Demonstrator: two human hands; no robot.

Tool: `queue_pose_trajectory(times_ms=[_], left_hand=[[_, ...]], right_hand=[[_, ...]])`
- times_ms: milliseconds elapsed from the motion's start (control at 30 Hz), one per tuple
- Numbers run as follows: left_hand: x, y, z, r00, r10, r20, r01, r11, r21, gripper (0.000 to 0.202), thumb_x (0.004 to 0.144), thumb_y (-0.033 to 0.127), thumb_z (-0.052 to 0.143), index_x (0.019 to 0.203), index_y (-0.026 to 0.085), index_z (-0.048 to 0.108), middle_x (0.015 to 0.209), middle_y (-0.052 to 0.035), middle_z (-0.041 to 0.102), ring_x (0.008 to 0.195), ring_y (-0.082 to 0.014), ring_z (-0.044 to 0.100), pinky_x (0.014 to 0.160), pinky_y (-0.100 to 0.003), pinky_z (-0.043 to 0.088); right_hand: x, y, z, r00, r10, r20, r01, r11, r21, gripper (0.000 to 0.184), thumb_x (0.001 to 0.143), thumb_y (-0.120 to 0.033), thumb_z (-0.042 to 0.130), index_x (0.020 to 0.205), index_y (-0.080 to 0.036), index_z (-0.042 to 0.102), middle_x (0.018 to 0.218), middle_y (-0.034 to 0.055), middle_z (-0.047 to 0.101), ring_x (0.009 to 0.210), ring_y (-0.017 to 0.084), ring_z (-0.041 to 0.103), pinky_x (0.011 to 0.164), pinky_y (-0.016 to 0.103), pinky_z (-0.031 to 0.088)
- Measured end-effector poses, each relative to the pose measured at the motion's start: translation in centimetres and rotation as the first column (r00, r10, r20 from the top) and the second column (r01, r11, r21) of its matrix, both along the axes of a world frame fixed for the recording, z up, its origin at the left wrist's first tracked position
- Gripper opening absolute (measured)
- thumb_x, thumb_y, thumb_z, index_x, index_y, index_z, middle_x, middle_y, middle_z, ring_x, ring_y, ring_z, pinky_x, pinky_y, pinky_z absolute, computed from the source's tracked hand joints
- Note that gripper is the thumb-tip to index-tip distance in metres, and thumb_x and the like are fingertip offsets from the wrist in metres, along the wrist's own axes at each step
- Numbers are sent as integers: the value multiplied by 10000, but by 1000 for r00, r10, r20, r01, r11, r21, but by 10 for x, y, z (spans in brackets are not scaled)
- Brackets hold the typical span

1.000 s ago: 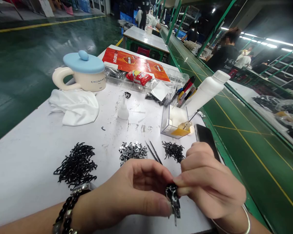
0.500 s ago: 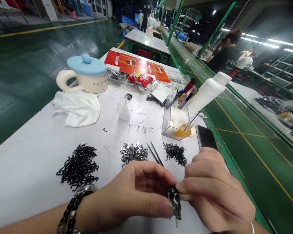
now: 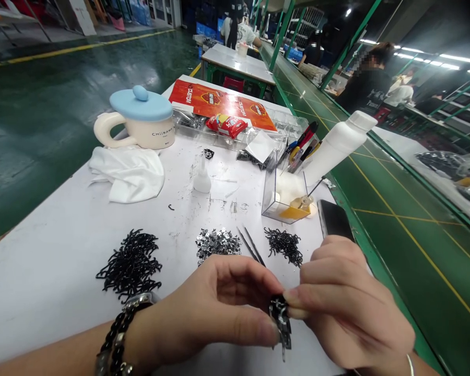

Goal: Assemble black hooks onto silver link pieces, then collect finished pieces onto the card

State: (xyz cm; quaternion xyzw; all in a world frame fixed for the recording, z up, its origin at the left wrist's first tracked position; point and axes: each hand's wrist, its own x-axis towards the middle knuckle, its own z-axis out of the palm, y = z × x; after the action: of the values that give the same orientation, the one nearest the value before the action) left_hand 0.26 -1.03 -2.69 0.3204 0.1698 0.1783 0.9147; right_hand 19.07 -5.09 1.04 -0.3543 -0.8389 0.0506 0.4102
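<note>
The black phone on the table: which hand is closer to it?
Right. The right hand is right at the near end of the black phone; the left hand is farther off, down and to the left.

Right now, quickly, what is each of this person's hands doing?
Left hand: closed, pinching a small black-and-silver metal piece.
Right hand: closed, gripping the same piece from the other side.

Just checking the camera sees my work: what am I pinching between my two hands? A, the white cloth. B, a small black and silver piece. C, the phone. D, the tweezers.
B. The left hand and right hand both pinch the small black and silver piece between their fingertips.
</note>
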Motion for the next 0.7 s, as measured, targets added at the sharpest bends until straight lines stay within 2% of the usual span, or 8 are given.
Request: queue_pose_trajectory(times_ms=[367,467,533,600,700], left_hand=[[-2,-1,3,999,-32,35,31,999,5,275,599,94,765,849,165,674,785,13,659,749,-79,589,707,-167,458],[-2,-1,3,999,-35,41,36,999,-13,287,592,89,771,854,162,679,789,9,665,744,-78,588,700,-164,456],[-2,-1,2,998,-39,53,41,998,-39,280,592,98,779,847,164,681,783,14,668,736,-73,592,707,-163,456],[-2,-2,1,997,-23,78,29,997,-68,286,593,104,787,852,172,685,814,15,675,765,-79,604,718,-167,458],[-2,-2,1,994,-18,107,24,998,-62,296,606,118,786,879,177,686,861,1,679,806,-101,615,706,-178,461]], right_hand=[[1,-2,-6,998,31,-61,-30,999,32,145,776,-38,554,848,-137,633,735,17,577,698,130,472,636,334,363],[-1,2,-4,993,81,-88,-82,997,-2,96,781,-63,581,836,-126,628,720,16,568,695,127,471,633,326,367],[-2,5,-4,982,125,-142,-137,988,-76,49,787,-97,608,823,-128,619,711,5,544,686,116,470,641,315,380],[-2,8,-4,967,122,-226,-169,964,-204,80,786,-180,648,853,-148,617,740,-5,487,698,106,460,645,293,394],[0,9,-5,958,74,-278,-191,885,-424,218,808,-379,625,941,-207,638,811,-2,398,777,117,440,678,269,406]])
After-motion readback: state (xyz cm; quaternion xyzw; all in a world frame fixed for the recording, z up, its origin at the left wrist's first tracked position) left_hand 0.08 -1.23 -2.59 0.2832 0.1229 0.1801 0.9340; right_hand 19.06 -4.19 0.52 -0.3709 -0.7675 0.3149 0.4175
